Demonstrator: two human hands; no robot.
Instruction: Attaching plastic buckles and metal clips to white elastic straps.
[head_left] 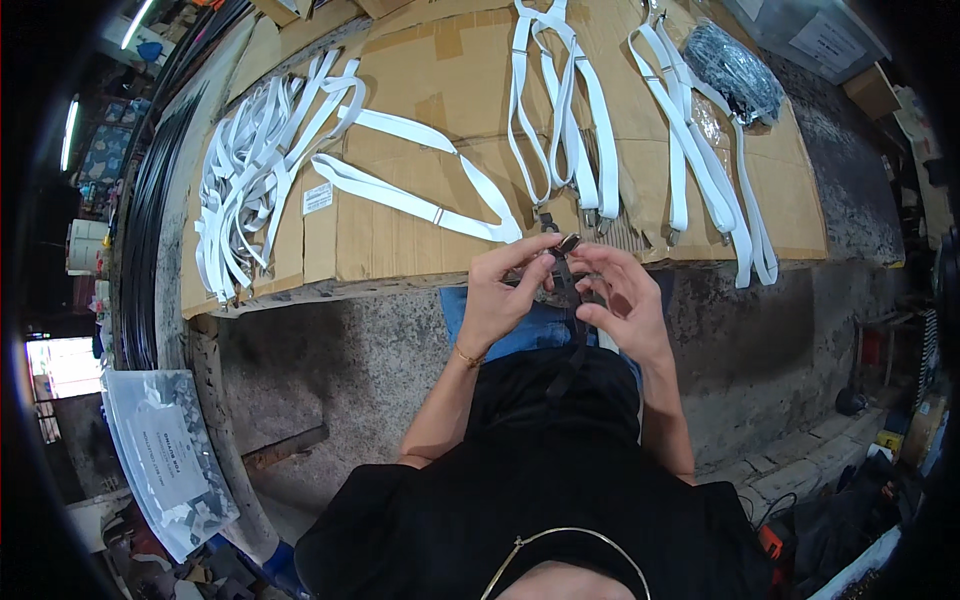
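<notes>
A narrow black strap with a shiny metal clip [569, 243] is between my hands, just off the table's near edge. My left hand [503, 292] pinches the strap by the clip with thumb and fingertips. On the other side, my right hand [628, 298] curls its fingers around the same black strap [566, 290], whose lower end hangs toward my lap. Just beyond my hands, white suspenders [560, 110] with metal clips lie stretched out on cardboard. Part of the black strap is hidden by my fingers.
Cardboard [420, 120] covers the table. A heap of white suspenders [250, 180] lies left, and another white set [685, 130] lies right, beside a plastic-wrapped dark bundle [732, 70]. Long black strips [150, 230] run along the left side, above a clear plastic bag [172, 460].
</notes>
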